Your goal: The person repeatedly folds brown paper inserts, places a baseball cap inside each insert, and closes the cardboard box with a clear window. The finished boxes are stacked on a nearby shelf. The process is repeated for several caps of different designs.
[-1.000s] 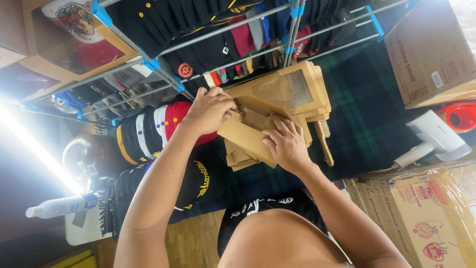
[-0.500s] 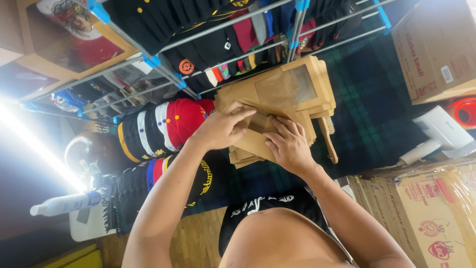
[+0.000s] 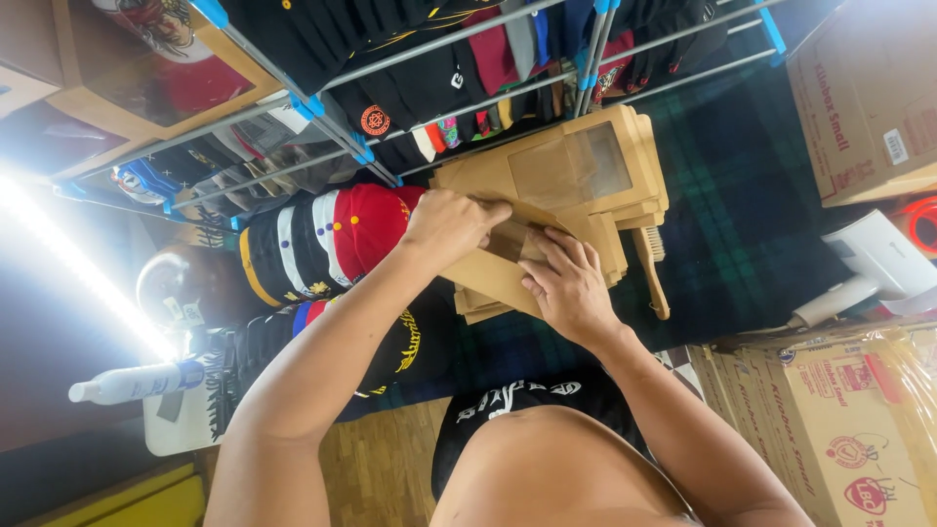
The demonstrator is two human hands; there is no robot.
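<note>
Kraft box between two hands, long axis slanting across the view

Item: flat brown cardboard box [image 3: 488,278], unassembled or partly folded, which you hold over a stack of like boxes with clear windows [image 3: 576,176].

Position: it sits between your hands, above the dark plaid cloth [image 3: 742,195] and just beside the row of caps [image 3: 322,234].

Grip: your left hand [image 3: 449,224] is clenched over its upper edge. Your right hand [image 3: 566,288] lies with fingers spread on its face, pressing rather than clasping.

Orientation: its long axis runs from lower left to upper right in the view; the upper end points toward the windowed stack. Both hands touch it; the left is at the farther edge, the right nearer your body.

Adjacent: wooden brush [image 3: 652,273] beside the stack, metal rack [image 3: 459,49] beyond.
</note>
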